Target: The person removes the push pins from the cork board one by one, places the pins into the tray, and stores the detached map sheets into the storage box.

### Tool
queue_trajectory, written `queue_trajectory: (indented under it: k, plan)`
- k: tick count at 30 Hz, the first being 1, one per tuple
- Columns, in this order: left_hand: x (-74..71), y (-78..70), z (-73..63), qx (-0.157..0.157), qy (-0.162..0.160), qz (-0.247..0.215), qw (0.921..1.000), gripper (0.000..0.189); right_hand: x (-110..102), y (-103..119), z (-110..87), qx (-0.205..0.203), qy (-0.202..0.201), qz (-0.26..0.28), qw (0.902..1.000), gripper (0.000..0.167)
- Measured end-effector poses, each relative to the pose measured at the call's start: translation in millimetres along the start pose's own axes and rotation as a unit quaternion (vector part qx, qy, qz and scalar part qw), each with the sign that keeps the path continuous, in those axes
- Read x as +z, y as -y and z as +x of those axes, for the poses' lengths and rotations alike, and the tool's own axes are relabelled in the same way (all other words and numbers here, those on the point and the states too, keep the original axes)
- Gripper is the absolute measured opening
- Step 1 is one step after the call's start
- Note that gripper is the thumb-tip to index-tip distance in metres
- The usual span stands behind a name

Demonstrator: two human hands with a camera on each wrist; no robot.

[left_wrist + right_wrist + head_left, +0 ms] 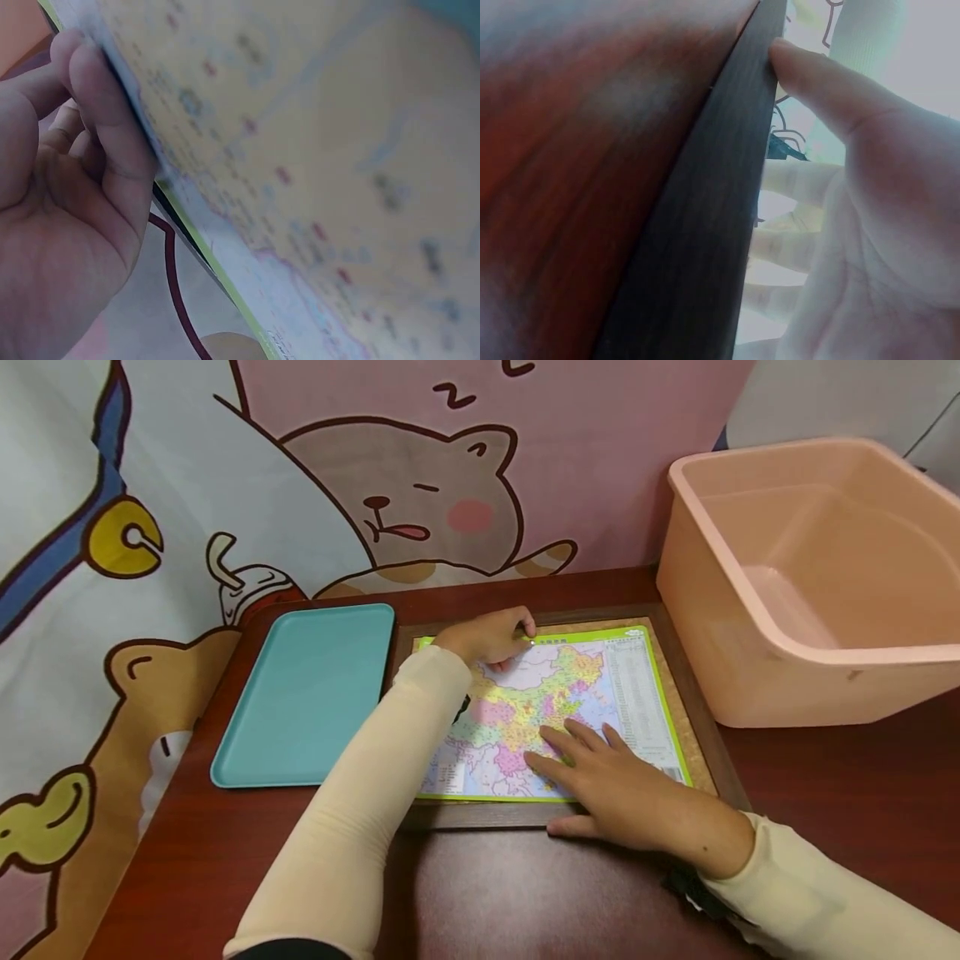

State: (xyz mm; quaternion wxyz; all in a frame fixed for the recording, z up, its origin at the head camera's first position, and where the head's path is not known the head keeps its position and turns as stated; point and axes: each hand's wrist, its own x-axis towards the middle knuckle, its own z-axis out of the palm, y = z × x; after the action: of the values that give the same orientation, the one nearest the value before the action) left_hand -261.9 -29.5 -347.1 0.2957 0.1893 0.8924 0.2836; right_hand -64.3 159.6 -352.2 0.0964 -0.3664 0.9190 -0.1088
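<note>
A map of China (525,693) with a green border lies on a cork board (693,760) in a brown wooden frame (480,815). My left hand (491,637) is at the map's top edge, fingers curled and thumb and index fingertips together. By those fingertips shows a tiny whitish thing (532,642); I cannot tell its kind. In the left wrist view, the left hand (82,172) has its fingertips right against the map (300,150). My right hand (615,785) rests spread over the map's lower right, its thumb over the frame's front edge.
A teal tray (315,693) lies left of the board on the dark red table (510,885). At the right stands a large peach plastic bin (750,635). Behind the table hangs a cartoon-printed cloth (420,502).
</note>
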Motion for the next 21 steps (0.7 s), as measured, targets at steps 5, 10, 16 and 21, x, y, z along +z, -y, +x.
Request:
queue_trajectory:
  k: [5, 10, 16, 21]
  plan:
    - [-1.6, -1.7, -0.7, -0.006, 0.005, 0.007, 0.9999, 0.014, -1.9, 1.0, 0.5, -0.001, -0.001, -0.001, 1.0, 0.072]
    - [-0.7, -3.3, -1.1, 0.003, 0.005, 0.001, 1.0, 0.013, -1.0, 0.6, 0.1, 0.0, -0.004, -0.008, 1.0, 0.072]
    - [-0.4, -2.5, -1.2, 0.01, 0.003, -0.001, 0.9999, 0.014, -0.3, 1.0, 0.4, 0.006, 0.0, -0.002, 1.0, 0.072]
    - [0.1, -1.0, 0.5, 0.016, 0.002, -0.007, 0.9999, 0.012, 0.4, 1.2, 0.2, 0.007, 0.002, -0.003, 1.0, 0.072]
